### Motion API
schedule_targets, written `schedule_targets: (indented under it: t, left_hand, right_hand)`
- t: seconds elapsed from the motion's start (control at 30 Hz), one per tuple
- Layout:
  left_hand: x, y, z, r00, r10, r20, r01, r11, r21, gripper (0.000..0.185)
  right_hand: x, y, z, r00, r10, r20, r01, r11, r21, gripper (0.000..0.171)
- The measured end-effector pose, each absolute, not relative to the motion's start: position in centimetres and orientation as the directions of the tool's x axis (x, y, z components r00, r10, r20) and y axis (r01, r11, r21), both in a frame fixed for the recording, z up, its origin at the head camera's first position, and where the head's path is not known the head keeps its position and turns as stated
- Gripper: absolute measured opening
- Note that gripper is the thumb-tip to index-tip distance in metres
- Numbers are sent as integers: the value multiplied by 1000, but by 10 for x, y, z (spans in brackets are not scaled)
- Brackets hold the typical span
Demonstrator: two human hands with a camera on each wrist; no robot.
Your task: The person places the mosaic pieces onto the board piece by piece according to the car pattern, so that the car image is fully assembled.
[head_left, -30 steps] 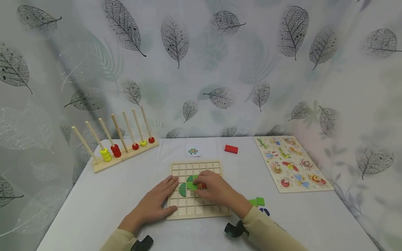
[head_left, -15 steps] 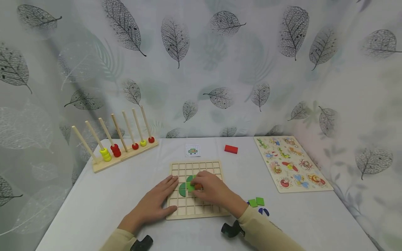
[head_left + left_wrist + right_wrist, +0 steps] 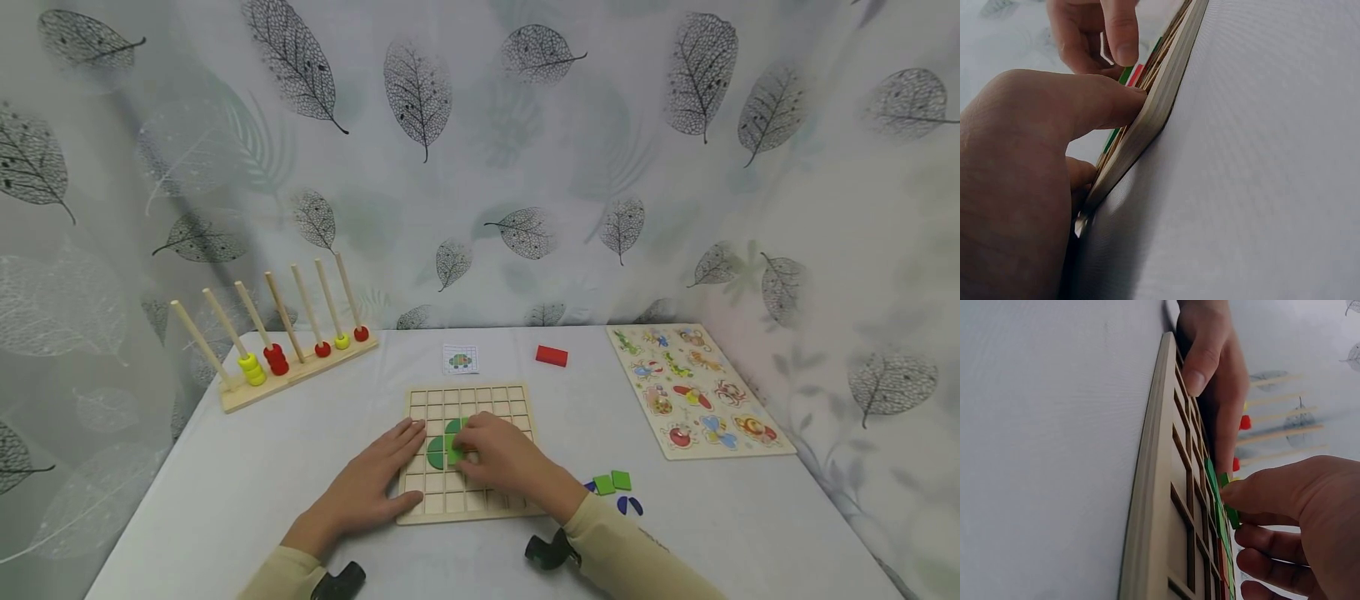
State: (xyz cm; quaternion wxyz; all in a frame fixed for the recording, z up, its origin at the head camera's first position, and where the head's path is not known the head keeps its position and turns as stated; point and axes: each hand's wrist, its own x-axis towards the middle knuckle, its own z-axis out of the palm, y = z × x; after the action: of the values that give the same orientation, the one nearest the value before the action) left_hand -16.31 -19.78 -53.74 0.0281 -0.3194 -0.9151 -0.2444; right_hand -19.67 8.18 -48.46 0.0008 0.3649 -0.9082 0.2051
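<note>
A wooden grid board (image 3: 474, 503) lies in front of me. My left hand (image 3: 369, 477) rests on its left edge, fingers extended and thumb on the near-left part of the rim. Over the middle of the board, my right hand (image 3: 504, 458) pinches a green square tile (image 3: 1231, 509) between thumb and fingertips. Dark green rounded pieces (image 3: 436, 452) sit in the grid left of that hand. Red tiles (image 3: 1224, 564) show in the grid in the right wrist view; in the head view the right hand hides them.
Loose green squares (image 3: 603, 484) and dark blue rounded pieces (image 3: 636, 506) lie right of the board. Behind it are a pattern card (image 3: 461, 360) and a red block (image 3: 552, 357). A peg stand with beads (image 3: 300, 372) stands at left, an animal puzzle board (image 3: 652, 433) at right.
My right hand has shifted slightly left over the grid, and its fingers now cover the red and orange tiles seen earlier. The left hand has stayed in place.
</note>
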Motion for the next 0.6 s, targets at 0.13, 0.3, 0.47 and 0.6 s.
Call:
schedule_targets:
  t: [0.13,0.3,0.47,0.6]
  left_hand:
    - [-163,-198,-537,-797,570,200,593,675,440,89]
    - [-162,-197,-536,-797,568,206,595,677,434,88]
    - [-162,-197,-536,-799,566,205,593,683,425,87]
    - [-162,-197,-536,-799,566,202,592,684,426,87]
  right_hand:
    - [-196,80,-485,-727,-668,158,-671,642,-371,18]
    - [-197,79,-489,-720,-675,165,-681,639,-357,18]
    - [-197,79,-491,-716,-679,163,-687,643,-340,19]
    - [-197,80,-489,-719,-675,164,-683,644,-344,20]
